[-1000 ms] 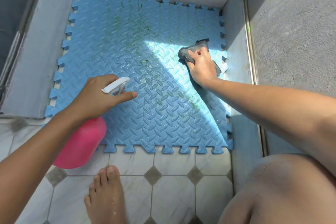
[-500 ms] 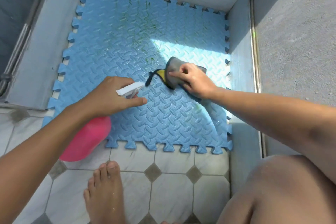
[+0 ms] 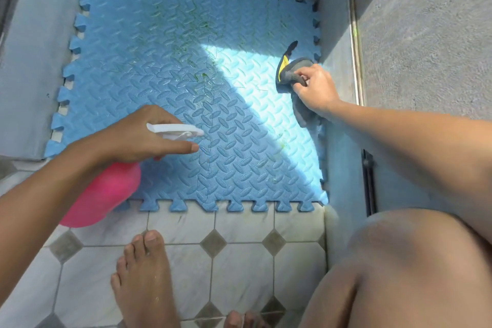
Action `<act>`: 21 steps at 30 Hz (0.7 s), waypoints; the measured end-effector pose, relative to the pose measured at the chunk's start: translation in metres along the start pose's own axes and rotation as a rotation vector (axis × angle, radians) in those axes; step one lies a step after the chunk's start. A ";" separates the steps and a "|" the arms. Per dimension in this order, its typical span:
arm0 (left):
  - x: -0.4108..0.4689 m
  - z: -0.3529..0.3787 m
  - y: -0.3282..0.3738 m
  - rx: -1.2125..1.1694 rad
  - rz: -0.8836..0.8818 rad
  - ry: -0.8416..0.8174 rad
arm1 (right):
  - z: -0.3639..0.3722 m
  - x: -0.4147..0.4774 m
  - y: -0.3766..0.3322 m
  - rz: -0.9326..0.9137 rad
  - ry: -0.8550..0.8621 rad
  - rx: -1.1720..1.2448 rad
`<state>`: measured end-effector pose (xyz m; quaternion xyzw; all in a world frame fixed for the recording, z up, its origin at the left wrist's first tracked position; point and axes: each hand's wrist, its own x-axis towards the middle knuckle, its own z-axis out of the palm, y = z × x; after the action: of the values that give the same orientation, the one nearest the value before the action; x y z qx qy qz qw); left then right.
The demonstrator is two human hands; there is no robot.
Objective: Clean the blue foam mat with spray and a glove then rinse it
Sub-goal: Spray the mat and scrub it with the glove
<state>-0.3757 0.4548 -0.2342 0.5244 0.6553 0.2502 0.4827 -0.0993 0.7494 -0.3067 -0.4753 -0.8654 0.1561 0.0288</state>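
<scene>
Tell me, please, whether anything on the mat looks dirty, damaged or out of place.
Green streaks smear the far middle of the mat; they look like grime not yet scrubbed off. The right hand grips the glove bunched, not worn.

Arms [image 3: 399, 136], left hand [image 3: 127, 138], right hand [image 3: 316, 90], knee [image 3: 399, 261] and feet [image 3: 146, 279] are all bare.

Your left hand [image 3: 133, 138] and forearm cover the neck and shoulder of the bottle [image 3: 106, 194]. Your right hand [image 3: 315, 90] hides the middle of the glove [image 3: 290, 74]. The mat [image 3: 159, 61] loses its far-left corner off the top edge, and its near-left corner sits behind the bottle.
</scene>
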 end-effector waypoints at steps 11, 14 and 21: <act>0.016 0.000 -0.008 0.053 -0.002 0.106 | 0.000 -0.142 -0.020 -1.291 -0.744 -0.270; 0.018 -0.002 -0.013 0.041 -0.023 0.131 | 0.006 -0.112 -0.009 -1.087 -0.592 -0.293; 0.020 -0.008 -0.014 0.025 -0.092 0.225 | 0.005 -0.047 -0.004 0.134 -0.073 -0.093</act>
<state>-0.3889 0.4700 -0.2497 0.4685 0.7316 0.2769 0.4107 -0.0779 0.7066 -0.3057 -0.5268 -0.8385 0.1343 -0.0355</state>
